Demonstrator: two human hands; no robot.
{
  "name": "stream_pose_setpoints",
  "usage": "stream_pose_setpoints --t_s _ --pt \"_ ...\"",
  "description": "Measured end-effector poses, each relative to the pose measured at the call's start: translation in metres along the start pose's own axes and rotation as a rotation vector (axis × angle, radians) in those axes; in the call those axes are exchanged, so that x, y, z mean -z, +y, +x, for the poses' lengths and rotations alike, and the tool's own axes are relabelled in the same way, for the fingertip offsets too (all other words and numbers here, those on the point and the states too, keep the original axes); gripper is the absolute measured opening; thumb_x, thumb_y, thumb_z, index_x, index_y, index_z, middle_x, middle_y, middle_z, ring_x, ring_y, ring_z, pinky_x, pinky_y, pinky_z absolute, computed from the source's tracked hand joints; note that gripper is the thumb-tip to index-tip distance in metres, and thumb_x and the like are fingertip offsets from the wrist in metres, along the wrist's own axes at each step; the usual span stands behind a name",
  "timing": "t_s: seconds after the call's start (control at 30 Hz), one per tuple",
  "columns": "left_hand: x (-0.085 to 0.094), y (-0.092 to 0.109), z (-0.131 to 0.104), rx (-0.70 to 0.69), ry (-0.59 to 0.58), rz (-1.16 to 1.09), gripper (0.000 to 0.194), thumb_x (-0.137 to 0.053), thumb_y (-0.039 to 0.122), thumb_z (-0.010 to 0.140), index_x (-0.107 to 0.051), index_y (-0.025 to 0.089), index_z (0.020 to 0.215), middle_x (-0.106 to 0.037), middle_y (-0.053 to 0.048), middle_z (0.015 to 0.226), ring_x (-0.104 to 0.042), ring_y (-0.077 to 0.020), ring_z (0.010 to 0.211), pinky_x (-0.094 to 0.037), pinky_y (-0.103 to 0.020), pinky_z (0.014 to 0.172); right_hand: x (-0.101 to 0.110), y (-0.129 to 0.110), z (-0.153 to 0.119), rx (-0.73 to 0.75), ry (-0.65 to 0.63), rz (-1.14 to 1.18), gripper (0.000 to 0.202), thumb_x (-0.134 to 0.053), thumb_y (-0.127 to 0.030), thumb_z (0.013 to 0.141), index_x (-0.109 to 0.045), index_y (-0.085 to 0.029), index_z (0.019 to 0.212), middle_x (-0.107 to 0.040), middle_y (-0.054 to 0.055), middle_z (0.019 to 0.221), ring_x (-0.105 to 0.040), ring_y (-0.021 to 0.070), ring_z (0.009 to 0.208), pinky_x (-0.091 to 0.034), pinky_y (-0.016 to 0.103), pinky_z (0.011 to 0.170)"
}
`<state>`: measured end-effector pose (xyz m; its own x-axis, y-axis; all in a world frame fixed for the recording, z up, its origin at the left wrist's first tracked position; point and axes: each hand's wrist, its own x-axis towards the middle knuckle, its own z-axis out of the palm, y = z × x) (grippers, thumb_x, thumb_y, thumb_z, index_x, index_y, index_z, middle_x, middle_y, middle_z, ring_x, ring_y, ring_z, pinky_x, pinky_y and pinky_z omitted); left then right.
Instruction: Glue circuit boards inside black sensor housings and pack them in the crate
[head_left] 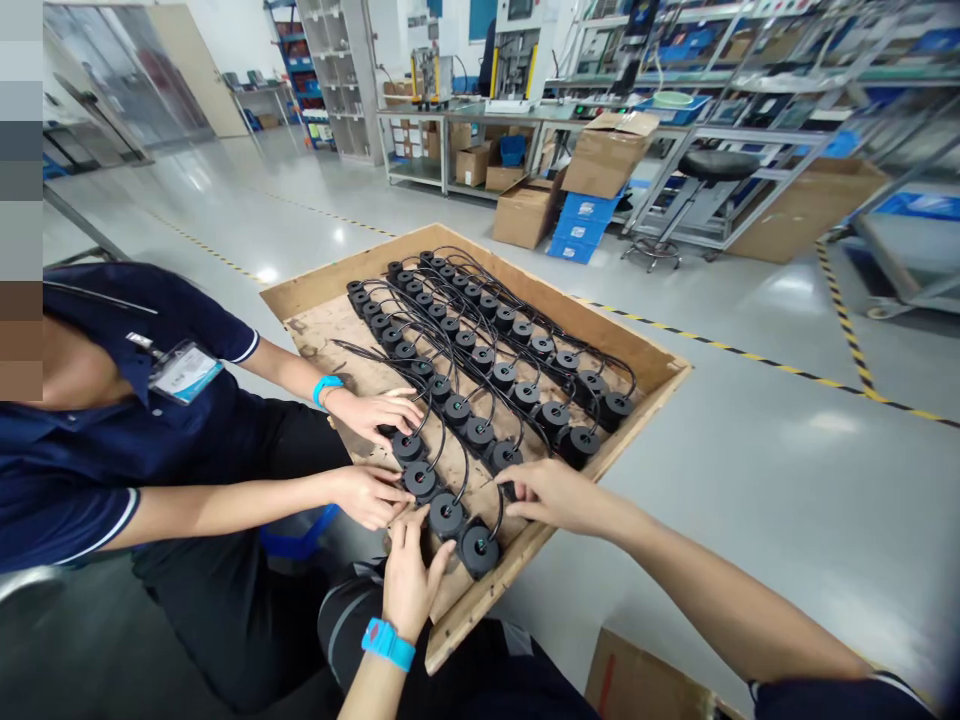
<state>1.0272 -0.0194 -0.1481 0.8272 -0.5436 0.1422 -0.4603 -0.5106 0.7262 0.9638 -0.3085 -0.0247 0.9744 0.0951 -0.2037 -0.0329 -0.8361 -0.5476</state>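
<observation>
Black round parts with central holes and black cables stand in rows in a shallow wooden tray (480, 612). My left hand (407, 570) is at the tray's near left corner, thumb and fingers spread beside a round part (448, 514). Its thumb reaches toward the corner round part (478, 549). Over the near side, my right hand (551, 495) has curled fingers next to another round part (506, 457). Something dark shows under those fingers, mostly hidden. A cable (500, 512) runs just below the fingertips.
A co-worker sits at the left, with one hand (379, 415) and the other hand (371, 497) at the left row's parts. A cardboard box (637, 680) is on the floor below. Behind the tray stand cartons (529, 210), blue bins (581, 228) and a stool (718, 165).
</observation>
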Motion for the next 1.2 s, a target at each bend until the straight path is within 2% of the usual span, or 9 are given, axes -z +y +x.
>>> stream_pose_setpoints --t_s 0.13,0.23,0.37,0.5,0.63,0.73,0.97,1.1,1.2 --pt "0.001 -0.001 0.007 -0.064 0.025 0.075 0.037 -0.056 0.035 0.099 -0.057 0.023 0.134 -0.062 -0.013 0.129 -0.046 -0.0330 0.144 -0.048 -0.055 0.114 -0.018 -0.003 -0.002 0.039 -0.059 0.044 0.023 -0.063 -0.012 0.091 -0.073 -0.020 0.111 -0.079 0.003 0.098 -0.074 0.0184 0.090 -0.053 0.025 0.079" --pt "0.001 0.000 0.005 -0.121 0.076 0.131 0.047 -0.058 0.038 0.099 -0.050 0.021 0.142 -0.055 -0.017 0.139 -0.046 -0.0342 0.143 -0.045 -0.057 0.116 -0.016 -0.003 0.005 0.081 -0.096 0.028 0.013 -0.067 -0.014 0.091 -0.074 -0.017 0.102 -0.077 0.001 0.087 -0.072 0.0173 0.078 -0.055 0.028 0.075" --pt "-0.002 0.005 0.001 -0.192 0.102 0.202 0.055 -0.064 0.047 0.094 -0.052 0.024 0.143 -0.046 -0.018 0.151 -0.042 -0.0393 0.146 -0.039 -0.062 0.118 0.002 -0.003 0.026 0.085 0.039 -0.017 0.015 -0.061 -0.023 0.101 -0.072 -0.014 0.106 -0.074 0.003 0.090 -0.072 0.0181 0.083 -0.058 0.038 0.085" --pt "-0.002 0.012 0.007 -0.223 0.087 0.237 0.061 -0.064 0.047 0.094 -0.047 0.029 0.150 -0.031 -0.014 0.165 -0.027 -0.0400 0.156 -0.030 -0.065 0.122 0.021 -0.005 0.091 0.063 0.281 -0.051 0.034 -0.056 -0.033 0.106 -0.058 -0.019 0.137 -0.062 0.011 0.138 -0.063 0.0254 0.122 -0.052 0.050 0.106" --pt "0.009 0.013 0.032 -0.160 0.145 0.241 0.071 -0.053 0.041 0.101 -0.020 0.027 0.162 -0.012 -0.015 0.172 -0.014 -0.0355 0.160 -0.026 -0.064 0.125 0.021 -0.008 0.174 0.017 0.356 -0.113 0.041 -0.064 -0.037 0.101 -0.058 -0.018 0.136 -0.058 0.012 0.141 -0.061 0.0290 0.124 -0.053 0.054 0.104" --pt "0.017 0.007 0.057 -0.120 0.167 0.226 0.074 -0.050 0.042 0.103 -0.012 0.025 0.164 -0.011 -0.016 0.173 -0.012 -0.0331 0.161 -0.026 -0.062 0.126 0.006 -0.012 0.210 0.037 0.352 -0.167 0.041 -0.066 -0.037 0.100 -0.059 -0.018 0.136 -0.058 0.012 0.141 -0.061 0.0294 0.125 -0.053 0.054 0.104" --pt "0.005 -0.013 0.077 -0.017 0.092 0.112 0.076 -0.054 0.052 0.101 -0.022 0.024 0.164 -0.023 -0.015 0.172 -0.017 -0.0346 0.160 -0.021 -0.063 0.127 -0.026 -0.009 0.216 0.131 0.323 -0.243 0.042 -0.065 -0.041 0.100 -0.060 -0.017 0.134 -0.059 0.012 0.141 -0.058 0.0306 0.129 -0.049 0.057 0.109" --pt "0.001 -0.023 0.081 0.076 0.173 0.009 0.073 -0.045 0.049 0.105 -0.011 0.025 0.166 -0.014 -0.013 0.174 -0.009 -0.0331 0.161 -0.017 -0.061 0.129 -0.024 -0.004 0.214 0.159 0.383 -0.218 0.044 -0.065 -0.040 0.101 -0.058 -0.018 0.139 -0.054 0.013 0.148 -0.053 0.0325 0.136 -0.044 0.060 0.113" --pt "0.003 -0.028 0.101 0.145 0.253 -0.060 0.067 -0.049 0.046 0.105 -0.022 0.026 0.163 -0.017 -0.014 0.173 -0.022 -0.0375 0.158 -0.024 -0.066 0.125 -0.014 0.001 0.213 0.153 0.439 -0.172 0.044 -0.064 -0.038 0.101 -0.057 -0.020 0.140 -0.051 0.012 0.152 -0.050 0.0331 0.139 -0.041 0.062 0.116"
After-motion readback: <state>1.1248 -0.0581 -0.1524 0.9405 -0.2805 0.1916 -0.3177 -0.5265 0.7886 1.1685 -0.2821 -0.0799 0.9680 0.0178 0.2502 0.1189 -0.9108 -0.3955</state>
